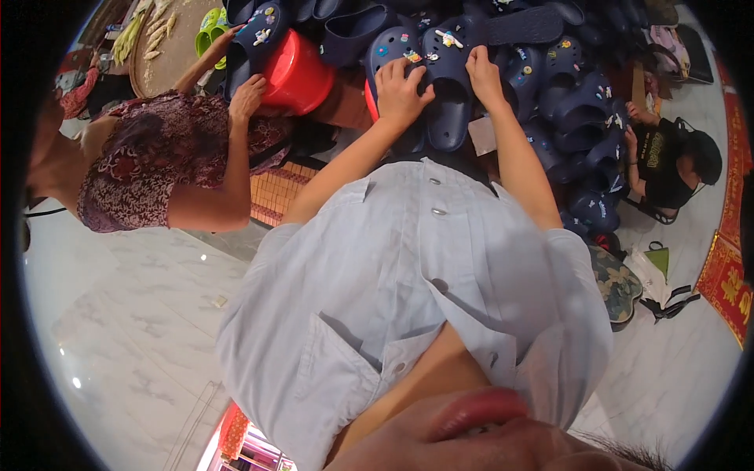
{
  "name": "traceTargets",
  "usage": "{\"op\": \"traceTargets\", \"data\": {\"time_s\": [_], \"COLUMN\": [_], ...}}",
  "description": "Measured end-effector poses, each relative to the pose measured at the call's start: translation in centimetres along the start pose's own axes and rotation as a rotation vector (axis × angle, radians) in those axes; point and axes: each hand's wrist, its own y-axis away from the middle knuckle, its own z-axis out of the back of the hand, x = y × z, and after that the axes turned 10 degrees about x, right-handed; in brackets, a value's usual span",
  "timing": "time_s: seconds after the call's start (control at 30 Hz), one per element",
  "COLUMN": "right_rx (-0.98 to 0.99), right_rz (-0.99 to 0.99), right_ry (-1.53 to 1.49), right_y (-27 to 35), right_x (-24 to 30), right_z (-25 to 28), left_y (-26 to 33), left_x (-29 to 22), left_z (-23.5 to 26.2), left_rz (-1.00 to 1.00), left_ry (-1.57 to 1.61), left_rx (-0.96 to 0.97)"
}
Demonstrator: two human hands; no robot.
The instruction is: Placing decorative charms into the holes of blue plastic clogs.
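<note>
Two navy clogs with colourful charms on their toes are side by side in front of me. On the left clog (382, 49), my left hand (401, 93) rests with bent fingers at a small striped charm (412, 56). The fingertips press there against the clog. My right hand (484, 76) grips the side edge of the right clog (448, 110), thumb and fingers closed near its toe. A white charm (448, 38) sits on that toe. The heel of the right clog points toward me, showing its open inside.
Many more navy clogs (572, 106) are heaped at the right and back. On the left a person in a patterned top (169, 157) holds a navy clog (261, 31) beside a red bucket (298, 74). Another person in black (675, 161) is at the right. Green clogs (209, 30) lie far left.
</note>
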Motion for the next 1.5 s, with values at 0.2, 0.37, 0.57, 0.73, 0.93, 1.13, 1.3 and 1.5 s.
{"op": "traceTargets", "data": {"time_s": [0.2,0.37,0.57,0.73,0.93,1.13,1.3,1.5], "right_rx": [0.104,0.009,0.173,0.232,0.022,0.072,0.287,0.274], "right_rz": [-0.213,-0.177,0.387,0.332,0.326,-0.134,-0.285,-0.204], "right_ry": [-0.556,-0.564,-0.009,0.21,0.18,0.322,0.569,0.514], "right_y": [1.7,5.2,9.6,10.4,8.5,-1.5,-5.5,-6.8], "right_x": [-3.0,2.8,6.5,6.5,7.8,8.3,7.4,4.1], "right_z": [0.6,2.4,1.9,0.6,2.7,4.4,1.0,-0.8], "left_y": [-0.4,-0.1,-0.2,-0.3,-0.2,-0.3,-0.3,-0.1], "left_x": [-0.4,0.1,-0.1,0.0,0.0,-0.6,-0.4,-0.9], "left_z": [-0.2,0.1,0.0,0.0,0.0,0.6,0.7,0.8], "left_rz": [-0.011,0.005,0.008,0.006,0.01,-0.005,0.02,0.039], "left_ry": [0.001,0.005,0.011,0.01,0.005,0.002,0.013,0.001], "left_rx": [-0.018,-0.005,-0.004,0.008,0.014,0.02,0.075,0.046]}}
